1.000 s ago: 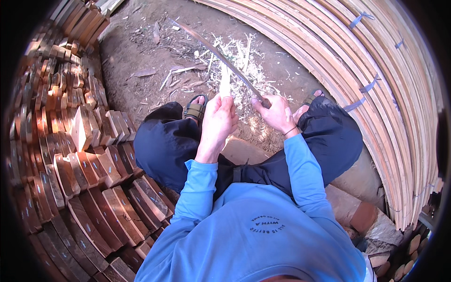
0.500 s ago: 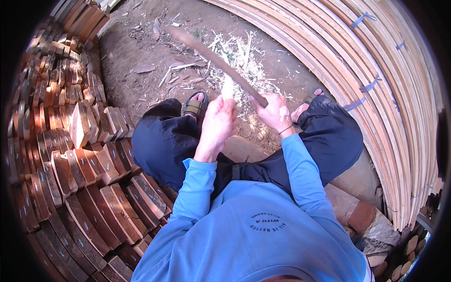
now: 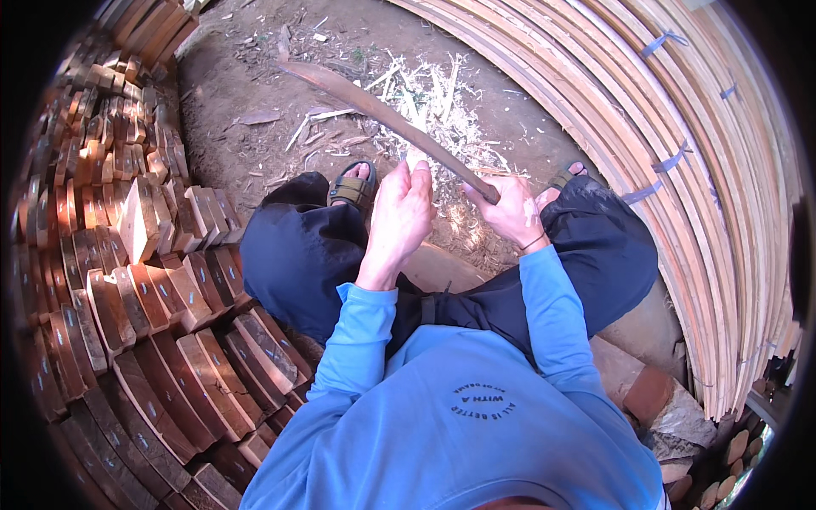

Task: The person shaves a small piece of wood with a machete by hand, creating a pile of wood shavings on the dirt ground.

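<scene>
A long machete with a brown, slightly curved blade slants from the upper left down to my right hand. That hand is wrapped round its handle, whose end shows near the thumb. My left hand is closed around a pale piece of wood. Only a short end of the wood shows above the fingers, just below the blade; the rest is hidden. From this view I cannot tell whether blade and wood touch. Both hands are raised between my knees, above the ground.
Light wood shavings lie on the dirt ground ahead of my hands. Stacked wooden blocks rise on the left. Long bent strips of wood, tied with blue bands, curve along the right. My sandalled feet flank the shavings.
My right hand has moved slightly right and nearer with the machete, and the blade's tip now lies farther left. My left hand has shifted only a little, still gripping the wood.
</scene>
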`<state>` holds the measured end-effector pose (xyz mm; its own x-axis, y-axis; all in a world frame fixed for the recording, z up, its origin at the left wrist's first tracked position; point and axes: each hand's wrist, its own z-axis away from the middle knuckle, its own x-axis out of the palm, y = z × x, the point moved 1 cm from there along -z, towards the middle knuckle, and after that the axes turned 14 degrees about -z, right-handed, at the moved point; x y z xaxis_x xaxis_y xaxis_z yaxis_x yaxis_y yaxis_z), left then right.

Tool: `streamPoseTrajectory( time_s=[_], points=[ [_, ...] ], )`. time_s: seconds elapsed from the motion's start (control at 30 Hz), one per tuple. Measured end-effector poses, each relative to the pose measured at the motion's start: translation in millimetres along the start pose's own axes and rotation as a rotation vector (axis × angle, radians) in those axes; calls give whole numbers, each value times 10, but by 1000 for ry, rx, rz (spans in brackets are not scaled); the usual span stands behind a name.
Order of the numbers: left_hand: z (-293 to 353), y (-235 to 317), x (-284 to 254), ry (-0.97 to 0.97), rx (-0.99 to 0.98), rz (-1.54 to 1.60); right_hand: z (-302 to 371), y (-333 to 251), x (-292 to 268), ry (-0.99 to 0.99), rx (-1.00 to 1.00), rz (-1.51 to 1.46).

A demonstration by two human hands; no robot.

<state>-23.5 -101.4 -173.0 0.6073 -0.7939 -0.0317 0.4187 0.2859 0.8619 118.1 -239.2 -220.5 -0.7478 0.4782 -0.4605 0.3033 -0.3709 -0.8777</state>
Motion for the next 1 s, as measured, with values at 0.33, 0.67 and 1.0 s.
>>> streamPoseTrajectory(
  time_s=[0.33, 0.67, 1.0],
  points=[
    [5, -34, 2, -14, -6, 68, -205, -52, 122, 46, 54, 81],
    [45, -19, 31, -105, -52, 167, -285, -25, 120, 50, 108, 111],
    [57, 64, 44, -212, -35, 172, -388, 179, -119, 200, 205, -81]
  ],
)
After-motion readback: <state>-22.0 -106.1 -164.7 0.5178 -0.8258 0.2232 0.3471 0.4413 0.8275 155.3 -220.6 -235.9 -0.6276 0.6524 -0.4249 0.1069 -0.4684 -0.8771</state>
